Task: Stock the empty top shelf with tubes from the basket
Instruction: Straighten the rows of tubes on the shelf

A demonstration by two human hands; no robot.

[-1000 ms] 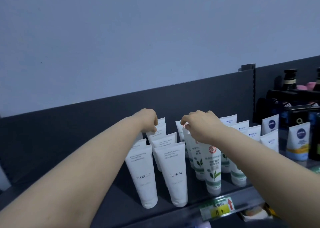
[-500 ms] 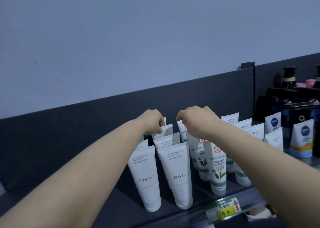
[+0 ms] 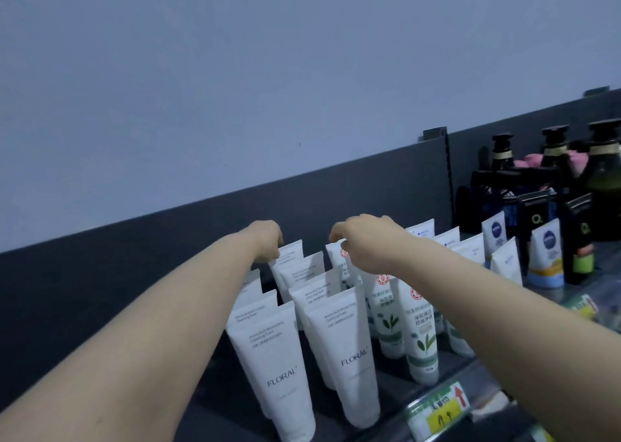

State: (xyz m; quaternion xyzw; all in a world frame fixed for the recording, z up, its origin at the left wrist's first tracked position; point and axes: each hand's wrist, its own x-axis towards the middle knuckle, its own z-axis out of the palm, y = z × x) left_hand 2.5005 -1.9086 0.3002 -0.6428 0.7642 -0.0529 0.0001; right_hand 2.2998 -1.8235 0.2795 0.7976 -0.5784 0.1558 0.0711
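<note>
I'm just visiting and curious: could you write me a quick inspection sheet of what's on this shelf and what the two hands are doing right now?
Surface: dark shelf, bare at its left end.
Job's things: white FLORAL tubes stand cap-down in two rows; green-leaf tubes form rows beside them. The basket is out of view.
Clutter: Nivea tubes and dark pump bottles further right; yellow price tag on the shelf edge.
Hands: left hand at the top of a rear FLORAL tube; right hand over a rear green-leaf tube. Whether either grips is hidden.
Cables: nothing seen.
Surroundings: pale wall above a dark back panel.
</note>
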